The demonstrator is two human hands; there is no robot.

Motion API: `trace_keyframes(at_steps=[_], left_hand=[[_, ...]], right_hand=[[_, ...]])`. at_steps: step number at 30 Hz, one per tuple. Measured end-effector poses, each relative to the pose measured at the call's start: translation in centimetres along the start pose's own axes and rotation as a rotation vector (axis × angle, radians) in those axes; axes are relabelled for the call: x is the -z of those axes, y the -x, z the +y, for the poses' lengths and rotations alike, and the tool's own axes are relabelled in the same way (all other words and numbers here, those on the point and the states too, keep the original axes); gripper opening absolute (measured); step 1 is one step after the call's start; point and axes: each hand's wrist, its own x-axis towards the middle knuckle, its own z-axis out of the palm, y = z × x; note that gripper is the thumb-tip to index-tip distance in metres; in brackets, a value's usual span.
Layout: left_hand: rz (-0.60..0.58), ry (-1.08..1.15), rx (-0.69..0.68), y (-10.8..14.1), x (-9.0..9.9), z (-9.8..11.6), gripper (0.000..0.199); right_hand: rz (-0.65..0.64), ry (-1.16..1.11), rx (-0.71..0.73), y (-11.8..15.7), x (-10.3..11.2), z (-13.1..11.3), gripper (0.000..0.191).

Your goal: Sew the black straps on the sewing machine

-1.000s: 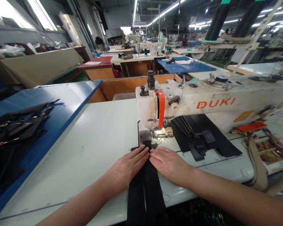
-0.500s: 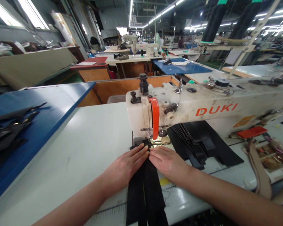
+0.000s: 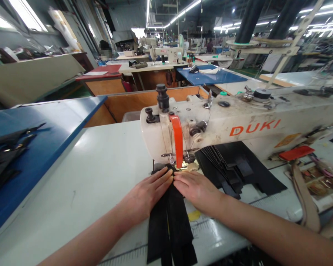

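Two long black strips of material (image 3: 180,221) lie side by side on the machine bed, their far ends under the sewing machine's needle area. On the left strip rests my left hand (image 3: 147,192), flat, with fingers stretched forward. My right hand (image 3: 195,186) presses on the right strip, its fingers stretched toward the left hand's fingertips; its thumb is hidden. The fingertips of both hands nearly meet at the seam, just in front of the presser foot (image 3: 181,167). Above them stands the white sewing machine (image 3: 238,118), with an orange guard (image 3: 177,142) beside the needle.
Stacked black pieces (image 3: 233,166) lie under the machine arm. Right of them are a red-topped item (image 3: 296,152) and a small parts tray (image 3: 322,184). A blue table (image 3: 69,111) bearing black pieces (image 3: 8,155) adjoins on the left.
The view has shifted slightly, so the machine appears a little further left. Both hands stay on the black strips, which sit marginally further in toward the needle.
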Motion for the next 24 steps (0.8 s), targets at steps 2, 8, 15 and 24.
trace_keyframes(at_steps=[2,8,15,24], left_hand=[[0.003,0.005,-0.005,0.0,0.0,0.0,0.06],[-0.001,-0.003,0.007,-0.1,-0.1,-0.2,0.058],[-0.033,-0.101,0.058,0.3,0.7,2.1,0.05],[-0.049,-0.065,-0.056,4.3,1.6,10.1,0.048]], right_hand=[[-0.01,-0.002,-0.005,0.0,0.0,0.0,0.01],[-0.042,-0.016,-0.013,-0.1,-0.1,0.0,0.009],[-0.121,-0.037,-0.012,0.1,0.3,0.1,0.012],[-0.16,-0.036,-0.065,1.1,1.2,-0.9,0.033]])
